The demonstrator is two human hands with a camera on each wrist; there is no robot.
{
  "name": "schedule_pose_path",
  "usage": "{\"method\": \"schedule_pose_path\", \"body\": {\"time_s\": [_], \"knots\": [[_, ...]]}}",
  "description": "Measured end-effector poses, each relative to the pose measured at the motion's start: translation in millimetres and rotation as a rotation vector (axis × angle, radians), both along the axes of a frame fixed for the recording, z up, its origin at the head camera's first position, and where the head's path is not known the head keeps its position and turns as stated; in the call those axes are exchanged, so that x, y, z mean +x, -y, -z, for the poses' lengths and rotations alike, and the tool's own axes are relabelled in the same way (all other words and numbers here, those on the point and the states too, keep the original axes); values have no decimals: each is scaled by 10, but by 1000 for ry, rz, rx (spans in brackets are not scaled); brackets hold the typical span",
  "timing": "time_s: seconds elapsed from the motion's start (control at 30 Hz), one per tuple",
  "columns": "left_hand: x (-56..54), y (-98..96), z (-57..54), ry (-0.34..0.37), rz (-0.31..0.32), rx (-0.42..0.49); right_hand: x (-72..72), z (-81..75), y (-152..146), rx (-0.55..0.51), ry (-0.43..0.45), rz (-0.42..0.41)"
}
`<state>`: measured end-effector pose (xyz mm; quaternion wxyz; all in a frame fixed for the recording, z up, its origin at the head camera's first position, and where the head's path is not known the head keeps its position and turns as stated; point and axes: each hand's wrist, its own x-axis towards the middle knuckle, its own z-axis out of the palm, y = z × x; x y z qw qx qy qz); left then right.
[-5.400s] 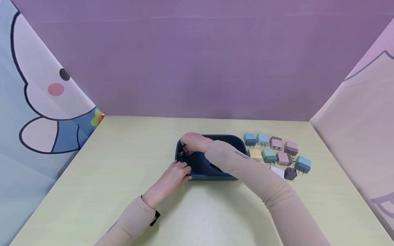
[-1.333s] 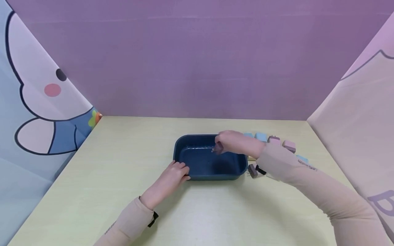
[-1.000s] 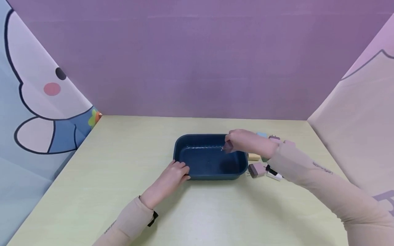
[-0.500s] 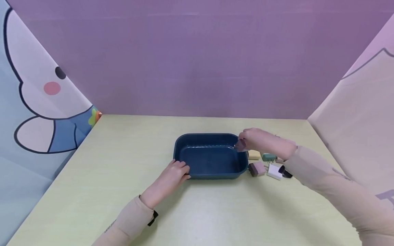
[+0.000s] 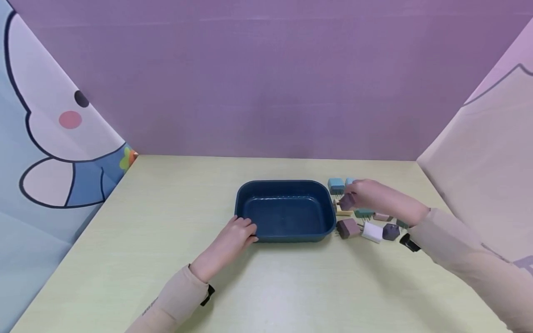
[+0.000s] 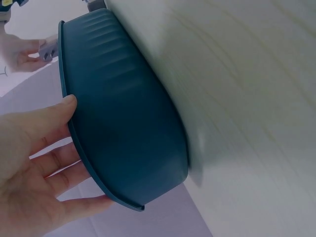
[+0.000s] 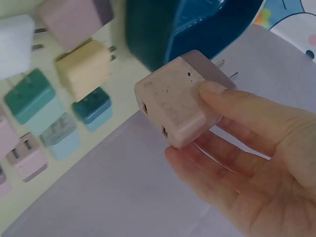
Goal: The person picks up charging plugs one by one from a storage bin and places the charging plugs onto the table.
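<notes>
My left hand (image 5: 238,237) grips the front left rim of a dark blue plastic bin (image 5: 287,239). In the left wrist view the thumb lies on the bin's outer wall (image 6: 118,108), with the fingers on the rim's other side. To the right of the bin, my right hand (image 5: 372,194) pinches a pink USB charger (image 7: 173,96) between thumb and fingers. Its metal prongs point away from the hand, and two USB ports show on the opposite end. The held charger hangs above other chargers on the table.
Beside the bin's right wall lie several chargers: a pink one (image 5: 349,228), a white one (image 5: 372,232), a dark purple one (image 5: 391,231), a yellow one (image 5: 343,212), a green one (image 5: 364,212) and a blue one (image 5: 336,186). A purple backdrop (image 5: 266,83) rises behind the table.
My right hand has moved from inside the bin's left end, rightward past its right rim, to above the loose chargers, a charger held in it throughout the latest frames. My left hand stays put.
</notes>
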<state>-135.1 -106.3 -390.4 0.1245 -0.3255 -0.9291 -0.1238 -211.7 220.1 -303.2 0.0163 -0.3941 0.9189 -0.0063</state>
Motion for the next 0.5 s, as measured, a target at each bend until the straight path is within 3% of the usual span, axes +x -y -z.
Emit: {"method": "schedule_pose_path", "body": {"time_s": [0.23,0.5], "knots": [[4,5,-7,2,2,2,27,13,-200,-66,87,118],[7,9,-20,3,5,2,67,52,-431,-64,35,61]]}}
